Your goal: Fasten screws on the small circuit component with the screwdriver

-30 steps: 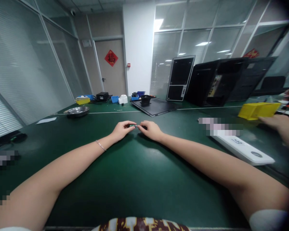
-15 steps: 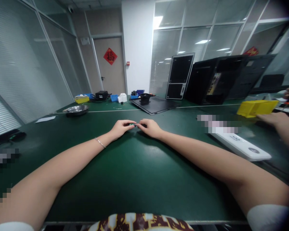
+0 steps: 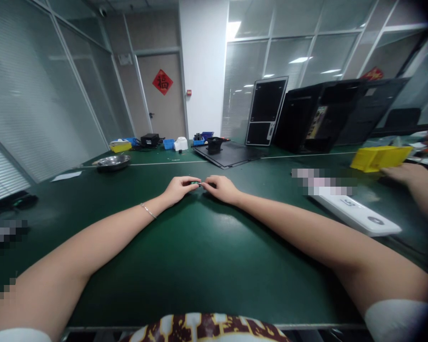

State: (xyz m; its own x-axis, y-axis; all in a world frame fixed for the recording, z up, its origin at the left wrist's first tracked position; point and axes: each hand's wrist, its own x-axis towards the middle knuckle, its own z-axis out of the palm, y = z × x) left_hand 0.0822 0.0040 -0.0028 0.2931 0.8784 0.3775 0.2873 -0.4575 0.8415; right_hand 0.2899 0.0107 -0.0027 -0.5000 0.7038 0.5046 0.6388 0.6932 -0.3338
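Above the middle of the green table (image 3: pixel 214 266), my left hand (image 3: pixel 178 191) pinches a small green circuit board (image 3: pixel 195 183) between thumb and fingers. My right hand (image 3: pixel 221 189) meets it from the other side, thumb and fingertips pinched together at the board's right end. Something small and dark or metallic sits between the two sets of fingertips. It is too small to name, and the right fingers partly hide it.
A metal bowl (image 3: pixel 113 163) stands at the back left. A black panel (image 3: pixel 228 154) lies at the back, near a black computer case (image 3: pixel 306 118). To the right are a white power strip (image 3: pixel 356 211), a yellow bin (image 3: pixel 378 158) and another person's hand (image 3: pixel 403 175).
My hands keep nearly the same pose around the board. The view has shifted very slightly. At the right, the other person's upper hand has moved a little.
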